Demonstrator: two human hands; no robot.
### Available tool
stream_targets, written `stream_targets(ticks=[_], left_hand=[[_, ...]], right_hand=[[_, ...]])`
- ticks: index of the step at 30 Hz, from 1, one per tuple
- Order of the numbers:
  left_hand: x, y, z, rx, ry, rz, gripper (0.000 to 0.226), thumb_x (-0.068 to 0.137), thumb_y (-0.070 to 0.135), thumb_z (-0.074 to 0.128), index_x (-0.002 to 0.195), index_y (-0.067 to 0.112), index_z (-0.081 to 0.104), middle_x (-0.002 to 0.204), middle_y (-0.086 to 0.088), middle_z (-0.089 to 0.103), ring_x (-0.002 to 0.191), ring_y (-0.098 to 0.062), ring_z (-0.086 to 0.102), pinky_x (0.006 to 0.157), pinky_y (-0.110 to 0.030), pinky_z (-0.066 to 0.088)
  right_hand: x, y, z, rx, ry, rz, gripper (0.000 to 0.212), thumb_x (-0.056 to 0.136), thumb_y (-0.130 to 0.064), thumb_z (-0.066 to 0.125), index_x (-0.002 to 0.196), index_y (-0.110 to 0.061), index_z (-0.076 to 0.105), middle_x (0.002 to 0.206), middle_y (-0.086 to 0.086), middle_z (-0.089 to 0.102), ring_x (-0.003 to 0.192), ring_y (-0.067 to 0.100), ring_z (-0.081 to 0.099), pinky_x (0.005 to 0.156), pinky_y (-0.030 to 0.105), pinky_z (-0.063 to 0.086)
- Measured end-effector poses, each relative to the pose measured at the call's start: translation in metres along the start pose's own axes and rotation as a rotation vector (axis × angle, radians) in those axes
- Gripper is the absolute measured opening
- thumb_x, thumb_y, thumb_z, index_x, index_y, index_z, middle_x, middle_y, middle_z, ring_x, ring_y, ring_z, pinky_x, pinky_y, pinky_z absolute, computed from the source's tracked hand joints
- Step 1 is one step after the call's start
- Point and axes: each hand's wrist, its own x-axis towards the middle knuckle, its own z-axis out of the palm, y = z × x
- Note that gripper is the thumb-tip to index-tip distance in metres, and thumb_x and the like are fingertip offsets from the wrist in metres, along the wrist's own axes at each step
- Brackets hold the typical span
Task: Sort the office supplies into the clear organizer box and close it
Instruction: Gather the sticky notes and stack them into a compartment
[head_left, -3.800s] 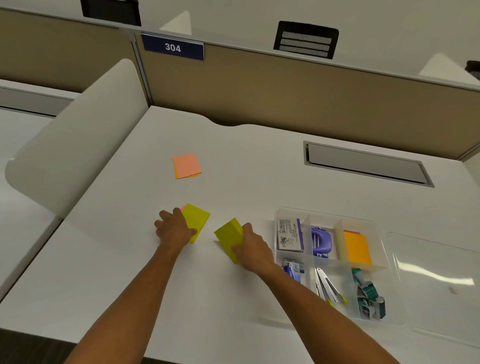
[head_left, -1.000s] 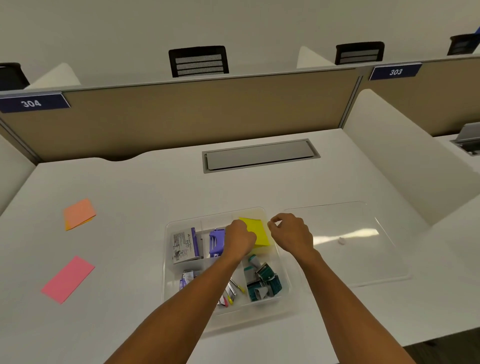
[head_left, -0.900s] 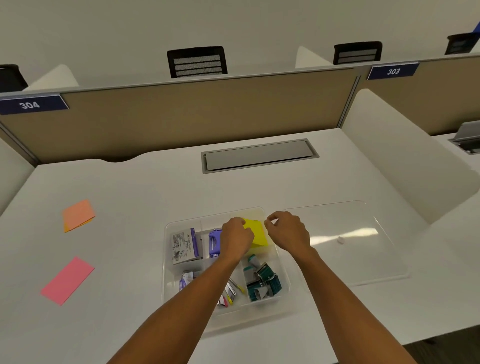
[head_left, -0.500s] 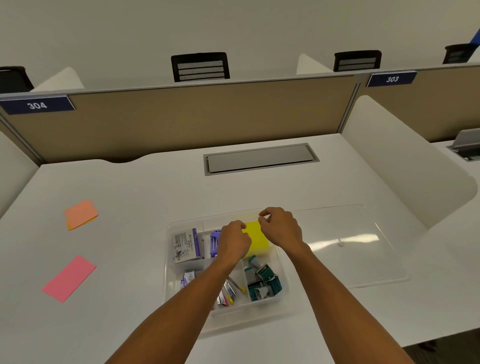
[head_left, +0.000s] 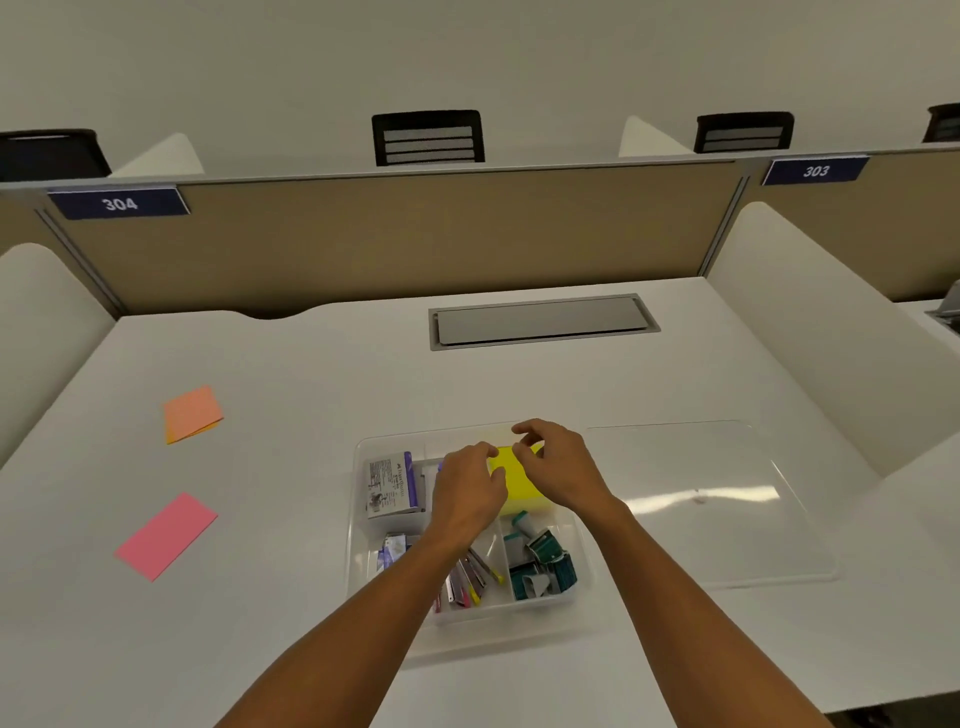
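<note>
A white desk (head_left: 311, 597) fills the view, backed by a tan partition (head_left: 395, 234) carrying number plates 304 (head_left: 119, 203) and 303 (head_left: 815, 171), with a grey cable hatch (head_left: 543, 326) set into the desktop near the back. Toward the near edge sits the clear organizer box (head_left: 363, 519), open, its clear lid (head_left: 727, 519) lying flat on the desk just to its right. Both forearms reach in from below and meet over the box's far right compartment, where a yellow sticky-note pad (head_left: 514, 480) lies inside. The left hand (head_left: 467, 496) hovers over the middle of the box with its fingers loosely curled, its fingertips at the pad's left edge — whether they touch it cannot be told. The right hand (head_left: 558, 467) is over the pad's far right side, fingers bent and slightly spread, thumb and forefinger close together at the pad's far corner; a firm pinch cannot be made out. In the far left compartment lies a small staple box (head_left: 392, 483); the near compartments hold teal binder clips (head_left: 543, 566) on the right and slim pink and yellow items (head_left: 470, 584) in the middle, too small to name. Well to the left, loose on the desk, lie an orange sticky-note pad (head_left: 192, 414) and, nearer, a pink note (head_left: 166, 535).
</note>
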Motion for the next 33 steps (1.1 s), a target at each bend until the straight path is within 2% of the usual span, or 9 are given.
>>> stream_targets(ticks=[5,10,13,18,21,27,33], left_hand=[[-0.002,-0.020,-0.027,0.014,0.150,-0.001,0.036,0.088,0.027,0.060,0.123,0.017,0.061,0.122,-0.004,0.063,0.120,-0.021,0.049,0.102,-0.037,0.041],[-0.006,-0.046,-0.056,0.067,0.212,-0.077,0.043,0.089,0.035,0.062,0.129,0.019,0.056,0.135,-0.002,0.056,0.135,-0.021,0.038,0.110,-0.039,0.034],[-0.007,-0.069,-0.078,0.192,0.209,-0.093,0.052,0.092,0.045,0.056,0.138,0.022,0.046,0.146,0.000,0.045,0.142,-0.024,0.027,0.115,-0.043,0.028],[-0.015,-0.119,-0.108,0.283,0.248,-0.176,0.065,0.091,0.049,0.052,0.146,0.020,0.032,0.153,-0.003,0.035,0.146,-0.028,0.020,0.116,-0.048,0.025],[-0.020,-0.151,-0.126,0.354,0.261,-0.246,0.067,0.092,0.054,0.048,0.147,0.021,0.030,0.156,-0.003,0.031,0.147,-0.028,0.016,0.116,-0.048,0.025],[-0.033,-0.205,-0.157,0.383,0.303,-0.364,0.071,0.089,0.060,0.047,0.146,0.019,0.032,0.156,-0.005,0.029,0.147,-0.032,0.014,0.114,-0.051,0.026],[-0.050,-0.261,-0.174,0.388,0.278,-0.456,0.088,0.084,0.071,0.043,0.152,0.023,0.013,0.161,-0.007,0.012,0.148,-0.036,0.003,0.115,-0.051,0.020]], right_hand=[[0.004,-0.019,0.025,0.033,-0.046,-0.070,0.040,0.092,-0.029,0.061,0.132,-0.030,0.053,0.120,-0.005,0.058,0.091,0.008,0.060,0.084,0.028,0.051],[0.009,-0.041,0.052,0.032,-0.104,-0.157,0.048,0.092,-0.031,0.063,0.137,-0.031,0.047,0.129,-0.003,0.054,0.101,0.008,0.054,0.085,0.022,0.044],[0.013,-0.059,0.072,-0.018,-0.157,-0.207,0.052,0.092,-0.035,0.062,0.141,-0.029,0.044,0.139,-0.002,0.050,0.118,0.014,0.053,0.098,0.029,0.045],[0.016,-0.090,0.103,-0.194,-0.243,-0.353,0.070,0.090,-0.045,0.061,0.150,-0.027,0.029,0.152,0.001,0.035,0.137,0.021,0.036,0.112,0.038,0.034],[0.018,-0.108,0.122,-0.333,-0.255,-0.432,0.078,0.088,-0.056,0.058,0.152,-0.031,0.021,0.159,0.001,0.026,0.144,0.024,0.025,0.116,0.045,0.028],[0.027,-0.142,0.165,-0.486,-0.284,-0.548,0.087,0.089,-0.065,0.048,0.155,-0.029,0.006,0.164,0.003,0.008,0.151,0.027,0.004,0.119,0.048,0.015],[0.041,-0.174,0.211,-0.562,-0.380,-0.558,0.090,0.089,-0.068,0.044,0.156,-0.028,-0.001,0.165,0.004,-0.001,0.151,0.026,-0.004,0.119,0.048,0.010]])
